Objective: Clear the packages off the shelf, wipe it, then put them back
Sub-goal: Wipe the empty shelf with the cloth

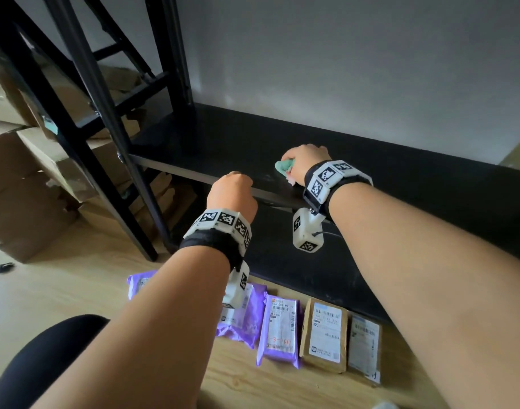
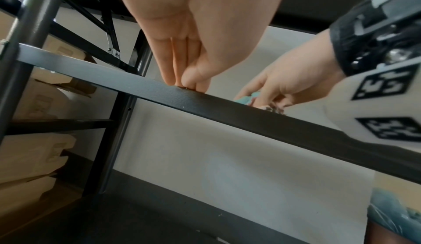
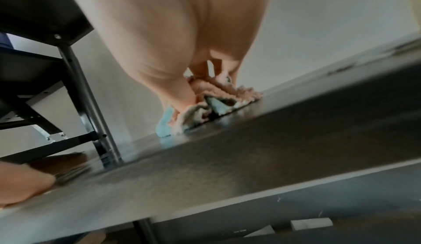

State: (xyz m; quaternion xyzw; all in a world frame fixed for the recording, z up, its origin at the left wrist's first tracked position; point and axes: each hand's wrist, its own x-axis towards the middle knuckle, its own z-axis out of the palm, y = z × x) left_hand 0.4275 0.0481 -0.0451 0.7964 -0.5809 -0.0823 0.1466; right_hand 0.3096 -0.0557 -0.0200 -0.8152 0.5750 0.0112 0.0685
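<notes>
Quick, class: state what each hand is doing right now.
Left hand: open, fingers resting on the front edge of the shelf, holding nothing.
Right hand: closed around the cloth, pressing it on the shelf.

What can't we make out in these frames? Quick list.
Head view: left forearm covers the leftmost purple packages; count unsure.
Head view: label text too small to read.
Head view: right hand hides most of the cloth.
Right wrist view: shelf blurred; cleanliness unclear.
Head view: shelf's right end cut off by frame edge.
</notes>
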